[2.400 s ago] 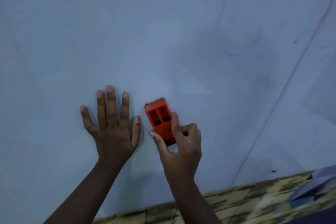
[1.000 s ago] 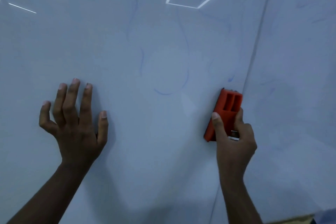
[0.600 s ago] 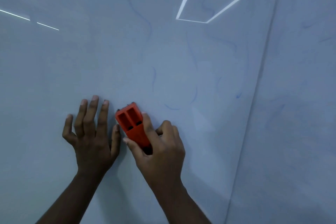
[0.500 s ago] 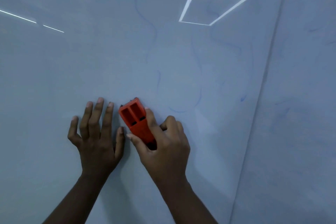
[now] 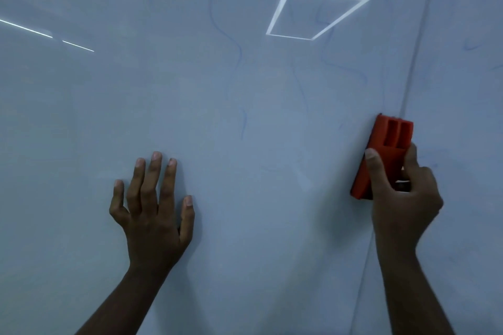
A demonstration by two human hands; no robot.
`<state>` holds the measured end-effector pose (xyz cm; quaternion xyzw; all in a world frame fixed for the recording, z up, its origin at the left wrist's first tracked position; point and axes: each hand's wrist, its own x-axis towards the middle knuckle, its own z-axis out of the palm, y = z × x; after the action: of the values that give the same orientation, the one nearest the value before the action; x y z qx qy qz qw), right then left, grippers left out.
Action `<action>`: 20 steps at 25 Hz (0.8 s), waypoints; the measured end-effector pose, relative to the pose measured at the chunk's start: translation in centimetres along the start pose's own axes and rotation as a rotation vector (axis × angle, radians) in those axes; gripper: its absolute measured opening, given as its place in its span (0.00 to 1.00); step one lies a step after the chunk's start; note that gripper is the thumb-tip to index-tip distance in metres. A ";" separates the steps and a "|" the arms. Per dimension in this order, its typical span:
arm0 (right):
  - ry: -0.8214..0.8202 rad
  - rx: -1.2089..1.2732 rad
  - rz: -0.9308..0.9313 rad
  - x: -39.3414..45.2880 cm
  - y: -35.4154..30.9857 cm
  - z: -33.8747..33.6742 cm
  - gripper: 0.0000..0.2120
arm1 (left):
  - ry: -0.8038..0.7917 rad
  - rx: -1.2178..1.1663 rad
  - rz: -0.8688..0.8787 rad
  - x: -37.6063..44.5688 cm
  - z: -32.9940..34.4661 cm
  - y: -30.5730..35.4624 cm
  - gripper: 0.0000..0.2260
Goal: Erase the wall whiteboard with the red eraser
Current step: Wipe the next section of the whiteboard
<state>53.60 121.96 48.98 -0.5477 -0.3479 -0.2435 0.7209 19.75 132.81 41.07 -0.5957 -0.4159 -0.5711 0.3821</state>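
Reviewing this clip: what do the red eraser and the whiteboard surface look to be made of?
Red eraser: seemingly moulded hard plastic, matte orange-red, with two rectangular recesses in its back; its wiping face is hidden. Whiteboard: a smooth, glossy panel, since it mirrors ceiling lights sharply; whether coated steel, glass or laminate cannot be told. A seam runs between panels.

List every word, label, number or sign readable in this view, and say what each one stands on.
None can be read.
whiteboard: only faint blue marker squiggles, loose curves that form no letters or digits; the bright square and streaks are light reflections.
red eraser, gripped by the right hand: no label or brand shows on its visible face.
left hand, flat on the board: nothing written.
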 end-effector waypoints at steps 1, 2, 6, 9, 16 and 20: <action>0.014 0.024 0.020 0.4 -0.6 0.5 0.35 | -0.003 0.002 -0.002 0.0 0.0 0.0 0.27; 0.018 0.041 0.027 0.5 -1.4 1.1 0.35 | -0.005 0.001 -0.004 -0.1 0.0 0.1 0.27; -0.095 -0.026 -0.190 -3.6 -5.6 4.0 0.32 | -0.004 -0.009 -0.010 -0.2 0.0 0.2 0.26; -0.265 -0.093 -0.466 -9.6 -7.4 4.9 0.31 | 0.001 -0.017 0.003 -0.1 0.0 0.1 0.27; -0.387 -0.130 -0.755 -8.8 -8.3 4.7 0.31 | -0.008 -0.012 0.016 -0.2 -0.1 -0.1 0.28; -0.181 -0.085 -0.455 -0.7 -6.8 3.5 0.32 | -0.009 -0.016 0.016 -0.4 0.1 -0.2 0.27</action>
<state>47.34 123.40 53.23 -0.5045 -0.5149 -0.3641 0.5898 19.61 132.99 40.66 -0.6046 -0.4083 -0.5685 0.3802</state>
